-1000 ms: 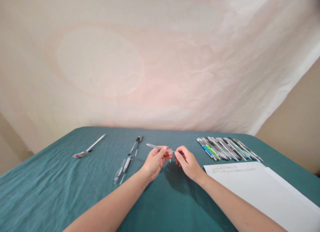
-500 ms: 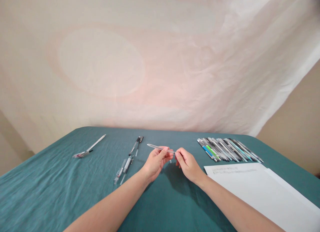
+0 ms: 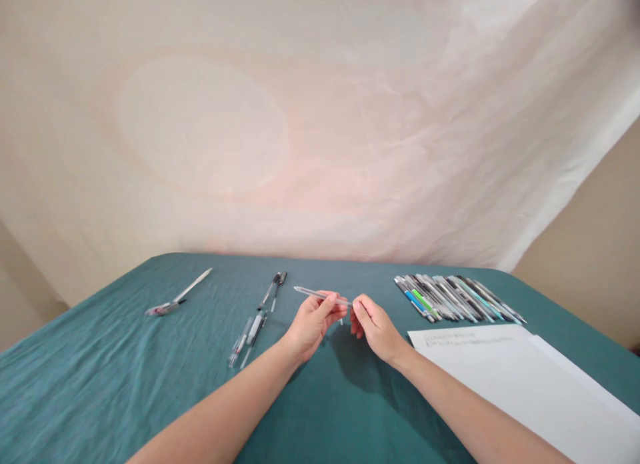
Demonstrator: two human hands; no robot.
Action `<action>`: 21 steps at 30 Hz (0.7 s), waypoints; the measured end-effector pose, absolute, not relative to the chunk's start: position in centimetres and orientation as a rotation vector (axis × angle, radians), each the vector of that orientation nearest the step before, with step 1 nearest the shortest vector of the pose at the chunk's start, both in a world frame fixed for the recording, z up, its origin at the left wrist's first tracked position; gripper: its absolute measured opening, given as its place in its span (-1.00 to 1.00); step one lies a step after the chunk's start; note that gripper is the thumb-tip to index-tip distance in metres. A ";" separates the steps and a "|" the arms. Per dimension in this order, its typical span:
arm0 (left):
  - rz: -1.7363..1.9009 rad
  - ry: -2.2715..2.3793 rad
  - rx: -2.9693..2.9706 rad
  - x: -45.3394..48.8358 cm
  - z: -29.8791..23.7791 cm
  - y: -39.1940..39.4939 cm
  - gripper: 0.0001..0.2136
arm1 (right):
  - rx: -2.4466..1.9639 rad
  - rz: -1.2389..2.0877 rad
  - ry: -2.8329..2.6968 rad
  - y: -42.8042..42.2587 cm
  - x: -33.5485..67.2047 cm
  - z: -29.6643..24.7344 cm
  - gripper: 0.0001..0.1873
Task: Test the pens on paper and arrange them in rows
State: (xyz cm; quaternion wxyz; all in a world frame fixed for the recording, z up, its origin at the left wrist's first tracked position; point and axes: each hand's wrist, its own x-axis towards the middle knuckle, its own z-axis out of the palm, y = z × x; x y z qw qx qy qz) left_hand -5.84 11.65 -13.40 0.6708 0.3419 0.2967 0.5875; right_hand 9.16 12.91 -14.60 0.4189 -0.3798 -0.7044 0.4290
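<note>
A clear pen is held nearly level above the table, its tapered end pointing left. My left hand pinches its barrel between thumb and fingers. At the pen's right end, my right hand is closed, thumb against the index finger; its fingers cover that end. A small pale piece shows just below my left fingers, too small to name. Left of my hands, several clear and black pens lie on the cloth in a loose column.
A row of several pens lies at the back right of the green tablecloth. In front of it are white paper sheets with rows of writing. Farther left lie a white pen and a clear wrapper-like item. A pale curtain hangs behind.
My right hand has shifted very slightly right along the pen's end. My left hand keeps its hold almost in place.
</note>
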 end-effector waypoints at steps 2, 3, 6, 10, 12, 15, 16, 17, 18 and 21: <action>1.329 0.671 0.805 -5.8 -13.3 11.6 -0.82 | -0.939 1.123 -1.745 12.9 9.1 -14.5 -0.64; 1.330 0.672 0.818 -5.8 -13.3 11.6 -0.82 | -0.933 1.154 -1.733 12.8 9.1 -14.4 -0.64; 1.319 0.671 0.823 -5.7 -13.1 11.6 -0.83 | -0.918 1.241 -1.700 12.8 8.9 -14.3 -0.63; 1.203 0.654 0.766 -5.6 -12.5 11.2 -0.84 | -0.903 1.179 -1.697 13.0 9.2 -14.0 -0.64; 1.057 0.648 0.758 -5.4 -12.1 10.7 -0.82 | -0.892 1.034 -1.786 13.2 9.6 -13.7 -0.66; 0.788 0.692 0.793 -5.1 -11.4 9.9 -0.78 | -0.808 0.791 -2.054 13.5 10.3 -13.3 -0.66; 0.730 0.716 0.812 -5.0 -11.1 9.7 -0.77 | -0.772 0.726 -2.135 13.5 10.5 -13.2 -0.68; 0.695 0.743 0.836 -4.9 -10.9 9.5 -0.77 | -0.745 0.675 -2.196 13.5 10.6 -13.1 -0.69; 0.678 0.773 0.870 -4.8 -10.6 9.4 -0.76 | -0.726 0.638 -2.241 13.5 10.7 -13.1 -0.71; 0.552 0.868 1.038 -5.3 -10.0 8.7 -0.69 | -0.731 0.557 -2.309 13.4 10.7 -13.1 -0.75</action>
